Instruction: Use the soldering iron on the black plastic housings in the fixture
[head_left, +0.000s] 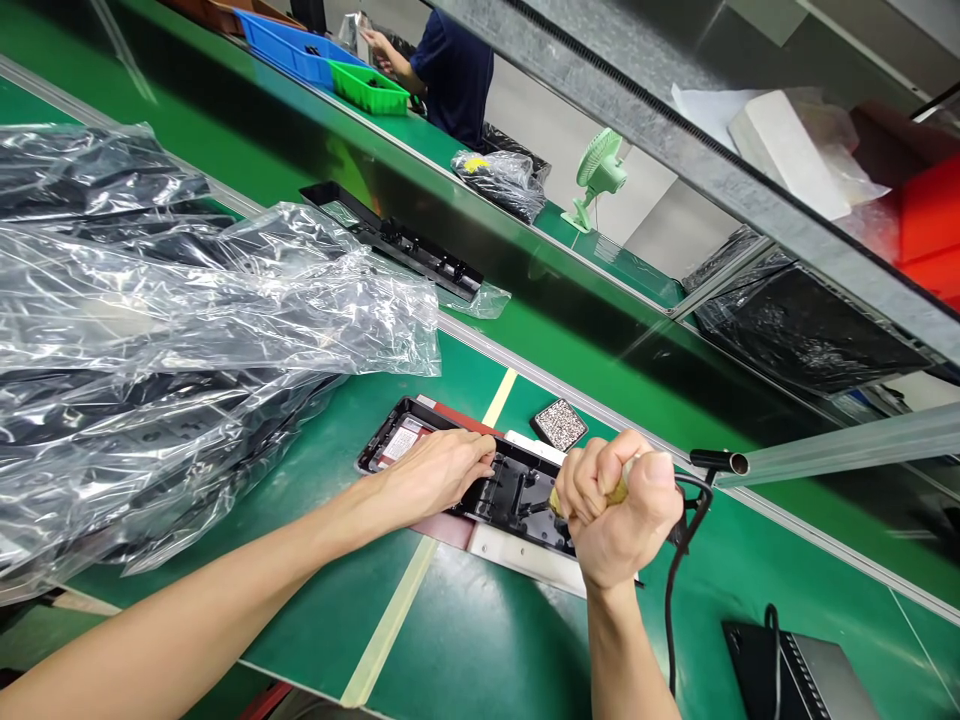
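A long black plastic housing [517,490] lies open side up in a white and reddish fixture [517,550] on the green bench. My left hand [454,465] rests over its middle, thumb and fingers pinched together; whatever is between the fingertips is hidden. My right hand [622,505] is wrapped around the yellowish handle of a soldering iron [556,500], which has a dark shaft pointing into the housing, left of the fist. A black cord [670,610] hangs by my right wrist. A label [401,440] shows inside the housing's left end.
Plastic-wrapped black parts [187,330] cover the left. Behind the housing sit a small tray with speckled filling [560,425] and a metal tube [720,461]. A grey-black device [806,670] lies at lower right. Another person [457,75] works beyond, near bins [367,90].
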